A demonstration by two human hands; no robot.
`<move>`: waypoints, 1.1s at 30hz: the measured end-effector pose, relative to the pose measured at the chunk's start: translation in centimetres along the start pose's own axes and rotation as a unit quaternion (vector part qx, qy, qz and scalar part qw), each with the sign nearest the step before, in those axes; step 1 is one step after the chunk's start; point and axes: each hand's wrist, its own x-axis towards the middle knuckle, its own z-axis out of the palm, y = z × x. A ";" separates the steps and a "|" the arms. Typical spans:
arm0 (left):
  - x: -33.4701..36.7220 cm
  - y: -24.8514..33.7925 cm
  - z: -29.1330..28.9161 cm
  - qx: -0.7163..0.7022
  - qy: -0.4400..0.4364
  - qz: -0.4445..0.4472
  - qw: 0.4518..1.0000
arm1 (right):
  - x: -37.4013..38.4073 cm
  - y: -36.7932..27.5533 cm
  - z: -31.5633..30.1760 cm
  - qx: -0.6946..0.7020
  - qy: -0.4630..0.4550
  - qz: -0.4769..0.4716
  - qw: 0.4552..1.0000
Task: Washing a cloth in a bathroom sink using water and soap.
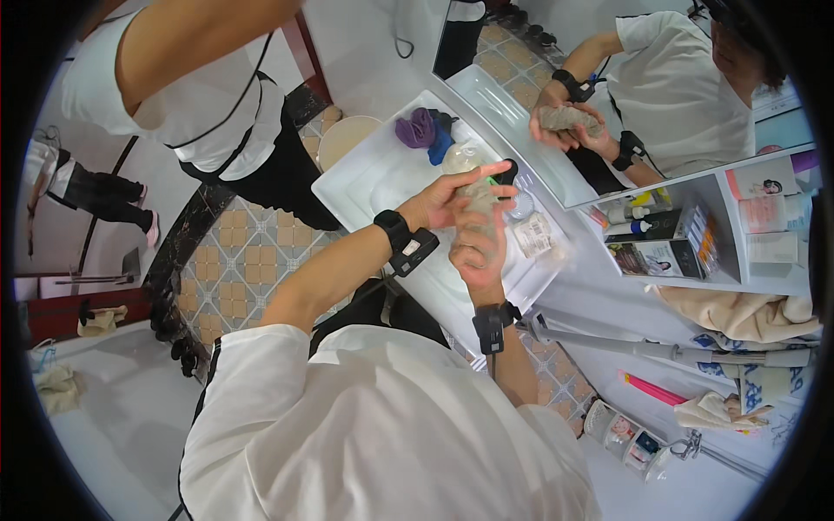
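A pale, crumpled cloth [476,200] is located between the person's two hands, above a white washbasin [360,187]. The left hand [440,201] is closed against the cloth with some fingers extended; the right hand [477,252] has its fingers curled around it. The mirror [556,61] beyond the hands shows both gripping the cloth. Ahead of the left hand, on the basin's far side, lie a purple cloth [415,130] and a blue cloth [441,148]. Just right of the right hand rests a whitish packet [532,234]; farther right stands a white shelf unit [731,227].
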 end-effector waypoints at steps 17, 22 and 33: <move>3.5 -4.4 -6.1 0.740 0.255 0.103 0.614 | -1.2 -4.7 -6.2 -0.595 0.482 -0.116 0.633; 3.4 -6.3 -7.5 0.738 0.361 0.057 0.568 | -1.8 -5.8 -10.1 -0.704 0.490 -0.161 0.488; 2.1 -5.2 -7.2 0.575 0.336 -0.017 0.746 | -2.8 -4.1 -6.6 -0.586 0.512 -0.121 0.616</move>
